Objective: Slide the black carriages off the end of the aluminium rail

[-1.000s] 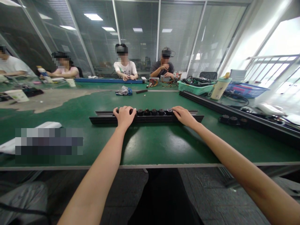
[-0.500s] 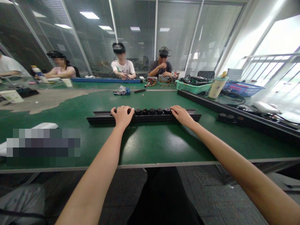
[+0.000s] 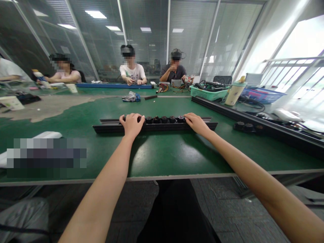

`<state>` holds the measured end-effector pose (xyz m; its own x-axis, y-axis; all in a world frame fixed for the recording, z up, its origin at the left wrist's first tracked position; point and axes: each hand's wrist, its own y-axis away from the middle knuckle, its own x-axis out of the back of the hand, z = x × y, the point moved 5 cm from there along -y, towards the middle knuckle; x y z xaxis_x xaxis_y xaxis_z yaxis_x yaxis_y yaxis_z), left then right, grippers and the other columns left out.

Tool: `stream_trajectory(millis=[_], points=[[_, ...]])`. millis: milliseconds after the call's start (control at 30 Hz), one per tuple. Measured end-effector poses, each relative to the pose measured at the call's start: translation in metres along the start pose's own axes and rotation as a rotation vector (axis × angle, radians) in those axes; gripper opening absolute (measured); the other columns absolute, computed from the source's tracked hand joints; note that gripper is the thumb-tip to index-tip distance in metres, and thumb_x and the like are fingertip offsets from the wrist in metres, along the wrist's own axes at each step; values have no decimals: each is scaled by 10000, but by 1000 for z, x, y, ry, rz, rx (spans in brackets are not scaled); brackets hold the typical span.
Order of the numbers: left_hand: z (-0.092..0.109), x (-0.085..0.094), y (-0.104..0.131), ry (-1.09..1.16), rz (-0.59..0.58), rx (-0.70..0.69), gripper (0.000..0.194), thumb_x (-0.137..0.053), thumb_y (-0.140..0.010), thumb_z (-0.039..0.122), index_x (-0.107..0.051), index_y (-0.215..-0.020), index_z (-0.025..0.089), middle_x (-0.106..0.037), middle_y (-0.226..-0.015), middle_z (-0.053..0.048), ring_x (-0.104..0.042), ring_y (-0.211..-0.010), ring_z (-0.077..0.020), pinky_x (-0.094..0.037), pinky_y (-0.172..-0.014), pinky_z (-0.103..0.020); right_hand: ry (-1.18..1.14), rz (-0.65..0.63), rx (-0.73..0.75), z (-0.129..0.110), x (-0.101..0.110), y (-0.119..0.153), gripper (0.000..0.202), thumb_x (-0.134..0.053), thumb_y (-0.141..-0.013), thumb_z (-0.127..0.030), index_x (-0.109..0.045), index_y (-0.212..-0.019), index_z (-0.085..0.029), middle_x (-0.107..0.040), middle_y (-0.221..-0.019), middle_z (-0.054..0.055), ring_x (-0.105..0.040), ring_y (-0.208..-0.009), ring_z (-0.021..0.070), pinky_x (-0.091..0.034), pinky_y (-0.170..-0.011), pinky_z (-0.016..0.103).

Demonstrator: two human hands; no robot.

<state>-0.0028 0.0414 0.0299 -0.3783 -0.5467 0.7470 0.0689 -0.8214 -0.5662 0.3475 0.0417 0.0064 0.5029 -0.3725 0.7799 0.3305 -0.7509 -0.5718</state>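
At left on the green tabletop (image 3: 162,160), a white object (image 3: 49,135), partly blurred out. Next, the left grip (image 3: 132,125), arched over the left end of a row of dark round pieces (image 3: 164,119), thumb toward the middle. Cannot tell whether closed tight on a piece or only resting against it; contact hidden beneath the knuckles.

In the middle, 5 pieces in plain sight, side by side between the near black bar (image 3: 164,128) and the far grey bar (image 3: 108,120). Cannot tell whether joined as 1 channel or lying as 2 bars. Best to press evenly from both ends, without tilting or popping up any piece; check by eye for level tops.

At the right end, the right grip (image 3: 197,122), fairly flat and narrow, fingertips at the last piece. Again, cannot tell whether pinching or just touching. Better to match both sides in height and pressure, leaning lightly so as not to skew the bars. Farther right, loose round pieces (image 3: 248,127), beside a long black rail (image 3: 273,135).
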Motion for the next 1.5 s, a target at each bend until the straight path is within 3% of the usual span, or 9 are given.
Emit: stream_trajectory(millis=[1500], points=[[0,-1,0,-5,-3,-6,296,-512,-1041,434,-763,-991,283,-783,-1205,-95,-617,-1238,-339,-232,-1234,-589,-1,1,-65,6,9,4,382,-455,-1051,-304,-783,-1222,-209,-753,-1265,158,-674,-1215,323,-527,-1114,474]])
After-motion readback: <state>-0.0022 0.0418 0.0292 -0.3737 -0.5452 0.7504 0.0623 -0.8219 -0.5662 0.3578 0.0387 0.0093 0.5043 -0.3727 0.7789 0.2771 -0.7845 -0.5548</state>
